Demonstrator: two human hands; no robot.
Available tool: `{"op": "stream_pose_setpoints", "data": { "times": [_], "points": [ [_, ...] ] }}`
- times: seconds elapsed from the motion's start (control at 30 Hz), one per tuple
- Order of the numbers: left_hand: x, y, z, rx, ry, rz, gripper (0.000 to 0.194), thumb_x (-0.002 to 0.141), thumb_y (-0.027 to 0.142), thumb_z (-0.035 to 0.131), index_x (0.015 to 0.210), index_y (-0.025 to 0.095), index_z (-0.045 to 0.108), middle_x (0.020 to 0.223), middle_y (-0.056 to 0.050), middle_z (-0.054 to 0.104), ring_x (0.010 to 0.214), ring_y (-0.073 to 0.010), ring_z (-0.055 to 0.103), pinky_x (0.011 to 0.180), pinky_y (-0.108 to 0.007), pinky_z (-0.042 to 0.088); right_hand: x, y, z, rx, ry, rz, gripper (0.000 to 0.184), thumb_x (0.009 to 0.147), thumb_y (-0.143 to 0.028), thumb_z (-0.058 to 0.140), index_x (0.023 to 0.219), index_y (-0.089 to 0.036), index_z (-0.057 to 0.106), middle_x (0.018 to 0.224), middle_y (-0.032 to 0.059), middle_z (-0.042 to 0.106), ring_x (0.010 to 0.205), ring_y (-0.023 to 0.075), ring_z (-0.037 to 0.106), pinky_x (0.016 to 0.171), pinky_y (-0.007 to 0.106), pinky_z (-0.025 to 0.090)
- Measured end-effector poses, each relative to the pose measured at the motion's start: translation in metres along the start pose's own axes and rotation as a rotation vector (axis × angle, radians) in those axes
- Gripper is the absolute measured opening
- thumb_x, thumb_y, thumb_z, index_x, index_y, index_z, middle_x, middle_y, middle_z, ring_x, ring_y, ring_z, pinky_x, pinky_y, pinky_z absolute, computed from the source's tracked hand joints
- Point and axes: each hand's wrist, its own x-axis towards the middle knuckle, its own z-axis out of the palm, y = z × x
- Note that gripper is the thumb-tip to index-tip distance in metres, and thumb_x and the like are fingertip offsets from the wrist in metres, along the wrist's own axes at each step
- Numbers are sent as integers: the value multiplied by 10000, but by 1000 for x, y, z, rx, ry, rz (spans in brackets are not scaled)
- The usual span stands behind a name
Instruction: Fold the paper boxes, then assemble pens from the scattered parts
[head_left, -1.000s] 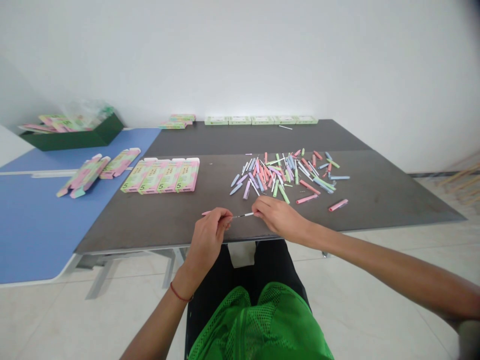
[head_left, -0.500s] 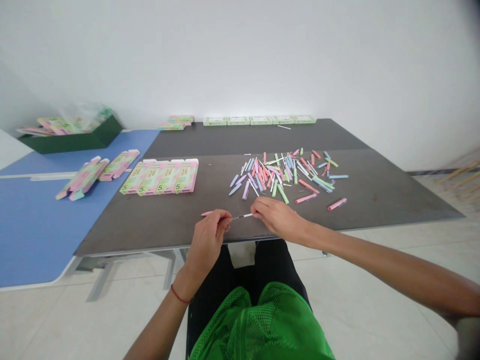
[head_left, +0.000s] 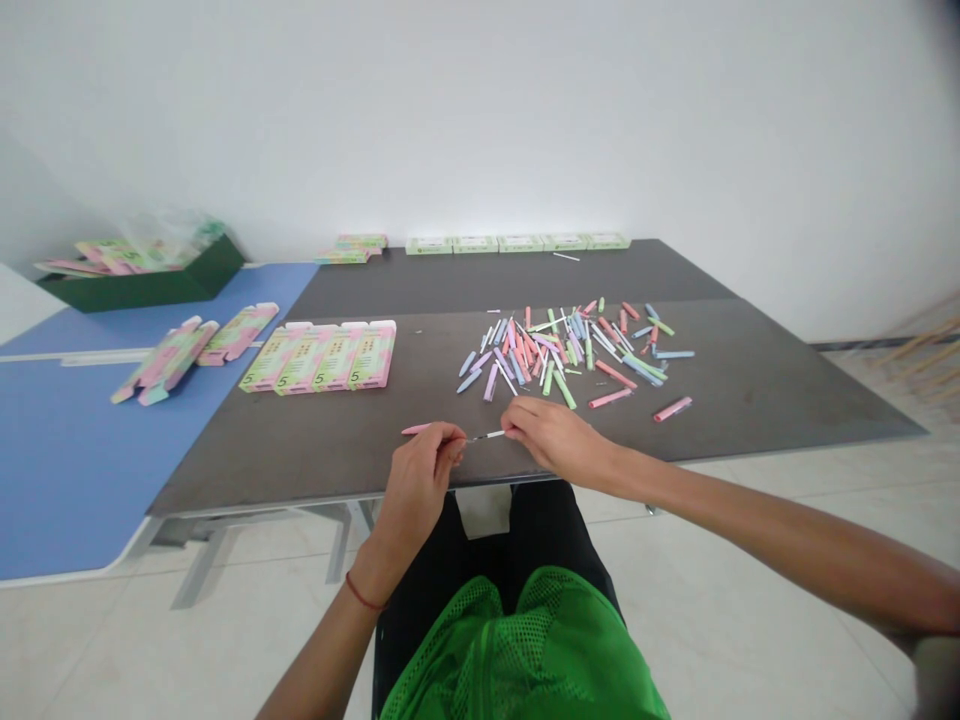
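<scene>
My left hand (head_left: pixel 424 465) is closed with thumb and fingers pinched together. From its far left side pokes the tapered end of a pink pen barrel (head_left: pixel 415 429), mostly covered by the fingers. My right hand (head_left: pixel 551 435) pinches the white end of a slim pen refill (head_left: pixel 491 435). The refill's thin dark tip, with what looks like a small spring, points left and reaches my left fingertips, in line with the barrel. Whether the tip is inside the barrel is hidden. Just beyond my right hand spreads a pile of pastel pen parts (head_left: pixel 549 379) and white refills.
Several upright-printed pink and green boxes (head_left: pixel 371 358) lie side by side at left. Flattened or open boxes (head_left: pixel 166 362) rest on the blue table (head_left: pixel 67 470). A dark green bin (head_left: pixel 142 290) holds packaging. Pale green boxes (head_left: pixel 476 245) line the wall. A pink pen part (head_left: pixel 673 409) lies at right.
Both hands stay almost still, pinching as before. The view has shifted very slightly, and a little more of the pink barrel shows beside my left hand.
</scene>
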Motion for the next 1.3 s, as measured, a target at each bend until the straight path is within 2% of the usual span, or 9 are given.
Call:
{"op": "stream_pose_setpoints", "data": {
  "times": [0.27, 0.6, 0.83, 0.93, 1.0, 1.17, 1.3],
  "points": [
    [1, 0, -1, -4, 36, -7, 159, 1019, 312, 541, 971, 195, 638, 777, -9, 716, 719, -179, 703, 743, -296, 518, -1, 0, -3, 6, 3, 16, 176, 1020, -89, 421, 955, -162, 568, 911, 75, 588, 833, 213, 558, 762, 329, 441],
    [-1, 3, 1, -5, -12, -6, 165, 1020, 310, 547, 951, 194, 643, 800, -19, 729, 725, -178, 712, 741, -293, 529, 1, -2, 0, 38, -5, 11, 168, 1012, -93, 438, 936, -172, 566, 901, 73, 589, 827, 214, 557, 752, 323, 435],
    [-3, 6, 4, -38, 41, 79, 81, 959, 267, 645, 943, 203, 693, 893, -20, 758, 791, -166, 719, 839, -291, 570, 2, -8, -2, 229, 45, 25, 135, 983, -82, 505, 922, -172, 584, 902, 49, 600, 807, 180, 564, 742, 295, 428],
    [-3, 7, 5, -72, 66, 83, 97, 954, 265, 665, 919, 208, 734, 876, -19, 780, 847, -178, 742, 891, -298, 576, 2, -9, -1, 317, 87, 50, 120, 962, -74, 550, 903, -168, 597, 856, 24, 603, 749, 152, 547, 696, 267, 406],
    [-3, 6, 6, -111, 60, 50, 107, 945, 279, 682, 924, 208, 758, 865, -23, 793, 859, -188, 754, 863, -292, 592, 2, -9, 0, 350, 108, 67, 115, 950, -74, 573, 890, -166, 605, 826, 12, 606, 721, 139, 538, 675, 256, 394],
    [-5, 4, 10, -139, 58, -19, 163, 930, 353, 710, 935, 209, 788, 861, -34, 809, 744, -187, 752, 766, -292, 616, 1, -11, 1, 383, 121, 107, 102, 935, -89, 588, 877, -163, 627, 813, 13, 626, 702, 130, 539, 655, 251, 385],
    [-6, 8, 10, -107, 124, 22, 120, 912, 322, 738, 918, 217, 797, 880, -27, 816, 775, -186, 760, 804, -291, 610, 1, -13, 5, 522, 102, 257, 65, 912, -141, 624, 855, -169, 639, 722, -20, 598, 641, 120, 509, 611, 245, 377]
  ]
}}
